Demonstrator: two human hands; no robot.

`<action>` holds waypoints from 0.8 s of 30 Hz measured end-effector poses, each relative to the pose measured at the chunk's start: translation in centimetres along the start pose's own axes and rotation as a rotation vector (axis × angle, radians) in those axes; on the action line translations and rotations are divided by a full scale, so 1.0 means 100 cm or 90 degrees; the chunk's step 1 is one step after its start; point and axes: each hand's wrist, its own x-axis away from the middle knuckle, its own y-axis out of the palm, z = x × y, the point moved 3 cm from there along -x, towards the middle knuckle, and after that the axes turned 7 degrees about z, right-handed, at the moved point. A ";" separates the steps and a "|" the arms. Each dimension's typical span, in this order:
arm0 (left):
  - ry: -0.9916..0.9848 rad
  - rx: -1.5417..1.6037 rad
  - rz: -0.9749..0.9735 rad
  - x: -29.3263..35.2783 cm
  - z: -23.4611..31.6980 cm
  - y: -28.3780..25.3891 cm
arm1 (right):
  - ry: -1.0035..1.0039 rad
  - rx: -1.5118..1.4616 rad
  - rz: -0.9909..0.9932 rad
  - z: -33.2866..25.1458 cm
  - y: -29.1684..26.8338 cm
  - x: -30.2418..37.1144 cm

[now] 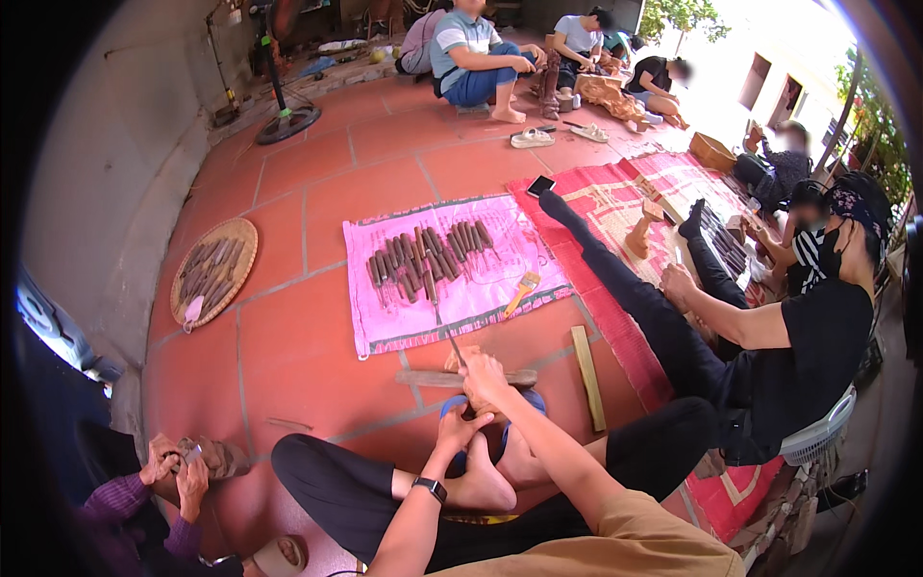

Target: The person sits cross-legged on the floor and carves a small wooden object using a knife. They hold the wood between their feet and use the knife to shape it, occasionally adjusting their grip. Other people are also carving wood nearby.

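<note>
My right hand (484,378) is closed around a slim, dark carving tool (455,347) whose shaft points away toward the pink mat. Just below it, my left hand (460,430) grips a brown piece of wood (482,408) between my bare feet, mostly hidden by my hands. A grey-brown wooden stick (425,379) lies crosswise behind my hands. Farther off, several carving tools with dark wooden handles (411,260) rest in rows on the pink mat (380,332), with a yellow-handled flat brush (522,294) at their right.
A round woven tray (244,279) of dark pieces lies at left. A wooden strip (588,378) is on the tiles to my right. Co-workers sit close by: one in black (817,327) on the red mat (615,341), another's hands (178,471) at lower left. A fan stand (286,122) is behind.
</note>
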 end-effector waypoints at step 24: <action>0.162 -0.007 0.107 -0.005 -0.010 0.004 | 0.051 -0.117 0.034 0.001 -0.008 0.015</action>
